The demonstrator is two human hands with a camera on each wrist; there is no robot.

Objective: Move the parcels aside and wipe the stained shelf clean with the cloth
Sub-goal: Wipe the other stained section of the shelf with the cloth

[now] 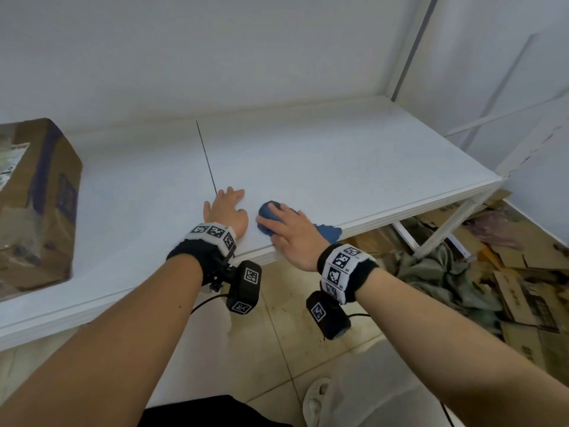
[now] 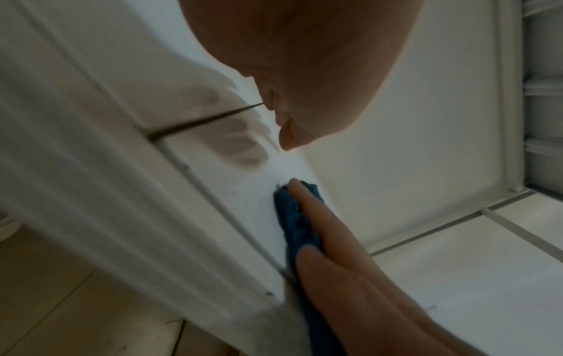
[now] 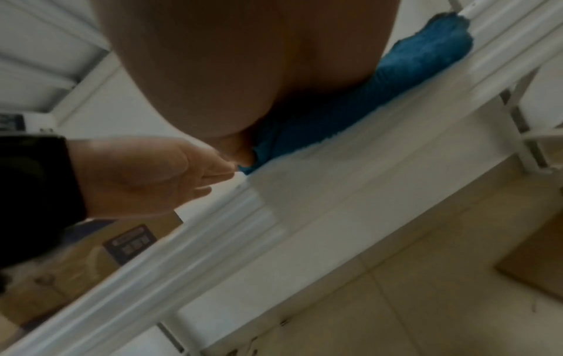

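The white shelf (image 1: pixel 338 155) runs across the head view, with a dark seam (image 1: pixel 206 158) between its boards. My left hand (image 1: pixel 228 211) lies flat on it near the front edge, fingers straight, holding nothing. Just to its right, my right hand (image 1: pixel 286 232) presses a bunched blue cloth (image 1: pixel 267 211) onto the shelf, and a corner of the cloth sticks out at the edge. The left wrist view shows the right fingers (image 2: pixel 320 216) lying straight along the cloth (image 2: pixel 292 216). A taped cardboard parcel (image 1: pixel 37 204) stands at the shelf's far left, apart from both hands.
A white upright post (image 1: pixel 409 47) stands at the shelf's back right corner, and the wall is behind. Flattened cardboard and a grey-green rag (image 1: pixel 446 272) litter the tiled floor at the right. My shoe (image 1: pixel 317 399) is below the shelf's front edge.
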